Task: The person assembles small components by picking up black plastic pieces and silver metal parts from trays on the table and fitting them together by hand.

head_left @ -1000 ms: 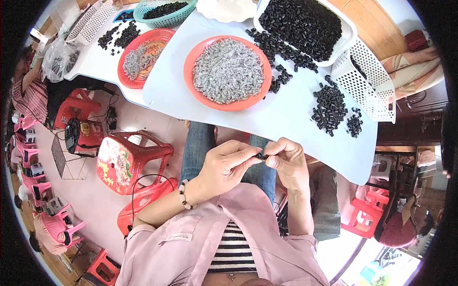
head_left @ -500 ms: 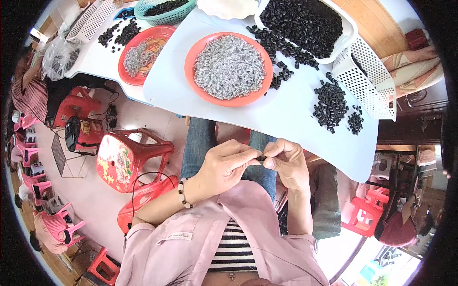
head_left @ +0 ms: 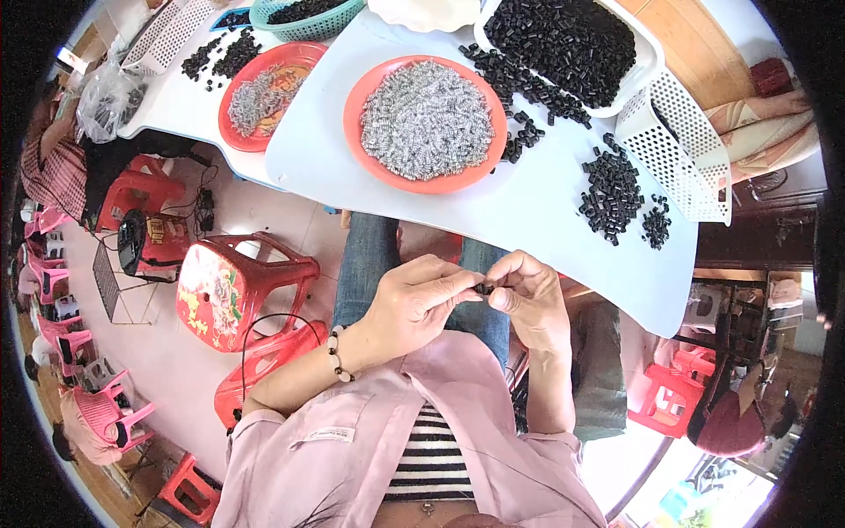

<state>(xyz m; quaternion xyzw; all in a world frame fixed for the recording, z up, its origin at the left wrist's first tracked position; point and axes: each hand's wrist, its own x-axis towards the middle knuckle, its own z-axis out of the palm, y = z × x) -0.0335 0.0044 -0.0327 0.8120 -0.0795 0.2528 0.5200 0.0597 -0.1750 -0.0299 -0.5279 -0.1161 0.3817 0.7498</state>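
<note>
Over my lap, just off the near table edge, my left hand [head_left: 424,302] and my right hand [head_left: 532,302] meet with fingertips pinched. Between them is a small black plastic piece [head_left: 483,289], held from both sides; its details are mostly covered by the fingers. Ahead on the pale table [head_left: 326,158] lies an orange-red plate [head_left: 354,145], heaped with small silvery pieces [head_left: 427,119] that look like springs. To its right are a pile of small black cylindrical parts [head_left: 612,194] and a smaller pile of tinier black pieces [head_left: 656,222].
A white tray [head_left: 656,66] full of black parts and a white perforated basket [head_left: 695,167] stand at the right. Farther left are a second red plate [head_left: 231,132], a green basket [head_left: 304,33] and a plastic bag [head_left: 107,106]. Red stools [head_left: 216,295] stand on the floor at left.
Both hands stay together at nearly the same place, still pinching the black piece, which seems slightly turned between the fingertips. The view has shifted very slightly.
</note>
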